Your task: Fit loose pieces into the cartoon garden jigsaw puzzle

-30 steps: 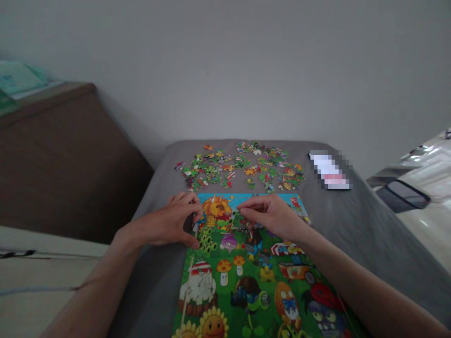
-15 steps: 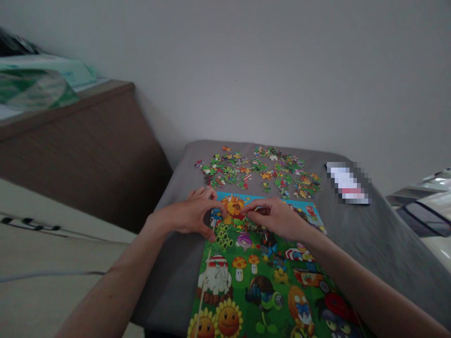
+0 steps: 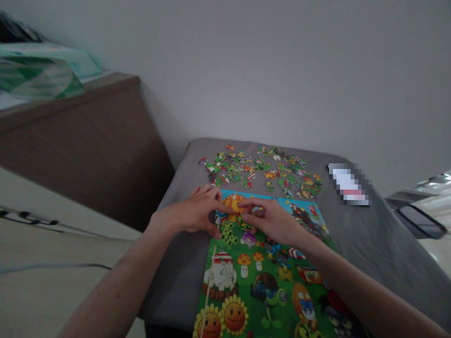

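Grey fabric [image 3: 355,239] under everything, and a bright cartoon puzzle board [image 3: 239,286] lying flat on it, running from the bottom of the view up to a sky-blue far edge. Both hands are at that far end, on the left side of it.

Left hand [image 3: 197,211] has its thumb down by the board's left edge, next to the green peashooter cluster [image 3: 229,234], and its index finger stretched over to the orange pumpkin figure [image 3: 230,203]. Thumb and index are well apart, nothing pinched between them.

Right hand [image 3: 273,220] comes in from the other side, index fingertip at the same pumpkin and almost meeting the left one, thumb tucked just below. Honestly can't tell if there's a piece between those fingers.

Loose jigsaw pieces [image 3: 230,169] are scattered just past the blue edge, mostly greens and oranges. Further right there's a phone [image 3: 347,185] with a pixelated screen. Off to the left, well apart from the board, a brown wooden cabinet [image 3: 88,136] has green-and-white plastic packaging [image 3: 38,77] on top.
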Motion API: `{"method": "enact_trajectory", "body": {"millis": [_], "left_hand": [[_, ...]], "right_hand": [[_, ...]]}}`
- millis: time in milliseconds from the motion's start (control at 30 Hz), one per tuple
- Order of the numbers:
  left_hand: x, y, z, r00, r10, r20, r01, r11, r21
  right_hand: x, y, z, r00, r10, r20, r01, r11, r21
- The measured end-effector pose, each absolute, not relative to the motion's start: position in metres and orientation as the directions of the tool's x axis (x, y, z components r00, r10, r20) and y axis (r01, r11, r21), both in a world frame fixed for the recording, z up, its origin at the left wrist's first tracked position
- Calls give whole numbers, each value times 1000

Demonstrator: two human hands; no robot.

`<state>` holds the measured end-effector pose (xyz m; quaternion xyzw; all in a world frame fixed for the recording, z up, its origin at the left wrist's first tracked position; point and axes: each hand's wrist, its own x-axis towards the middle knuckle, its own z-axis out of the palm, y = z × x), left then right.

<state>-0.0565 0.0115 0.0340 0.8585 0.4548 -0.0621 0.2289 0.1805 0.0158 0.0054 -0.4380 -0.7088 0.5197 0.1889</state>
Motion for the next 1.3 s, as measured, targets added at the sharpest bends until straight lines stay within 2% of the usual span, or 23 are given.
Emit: {"method": "enact_trajectory", "body": {"millis": [167, 400, 600, 867, 1067, 1300], "left_hand": [[-56, 12, 30, 541, 776, -325, 830, -429, 357], [-60, 13, 24, 531, 785, -320, 837, -425, 346], [-59, 13, 26, 538, 781, -318, 829, -420, 369], [-60, 12, 25, 534, 788, -307, 830, -417, 371], [-61, 11, 23, 524, 792, -314, 838, -413, 358], [-57, 11, 30, 514, 781, -354, 848, -400, 348]], "right_hand": [[174, -5, 5, -589, 754, -292, 362, -77, -929], [164, -8, 11, -631, 752, -192, 477, 181, -860], [161, -9, 5, -636, 770, -49, 578, 433, -692], [167, -13, 4, -661, 750, 23, 562, 515, -648], [177, -22, -3, -710, 704, 0, 572, 577, -584], [176, -18, -4, -697, 716, 30, 532, 545, -648]]}}
